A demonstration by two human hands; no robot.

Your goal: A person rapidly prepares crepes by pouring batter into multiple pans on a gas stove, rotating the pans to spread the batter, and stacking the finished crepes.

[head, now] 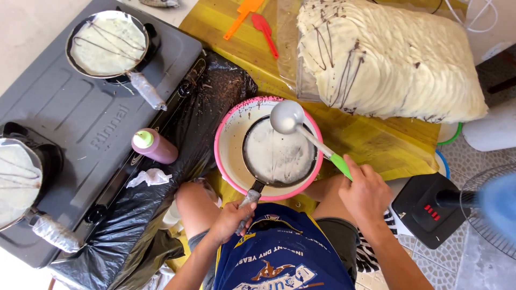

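Left hand (232, 219) closed around the wrapped handle of a small round black pan (279, 157), held level over a wide pink-rimmed basin of pale batter (232, 140); pan face coated in a thin whitish layer. Right hand (364, 192) gripped around the green handle of a metal ladle (287, 116), bowl of the ladle raised just above the far edge of the pan, over the basin. Basin resting on the yellow-covered worktop (376, 140), directly in front of the knees.

To the left, a grey two-burner gas stove (75, 113) with a second small pan (107, 44) on the far burner, filled with a pale round crepe crossed by dark chocolate-coloured lines, and a third pan (19, 180) of the same kind on the near burner at the frame's edge (only partly in view). Between stove and basin, crumpled black plastic sheeting (209, 91) draped over the stove's side, with a pinkish squeeze bottle with a pale green cap (153, 146) lying on it and a scrap of white tissue (149, 177) just beside.

Beyond the basin, a large clear plastic bag packed with stacked pale crepes marked by dark streaks (392, 59). Near its left edge, an orange plastic spatula (243, 16) and a red plastic spoon (265, 32), lying close together. At the right, a black fan base with red buttons (424, 212) on the tiled floor.
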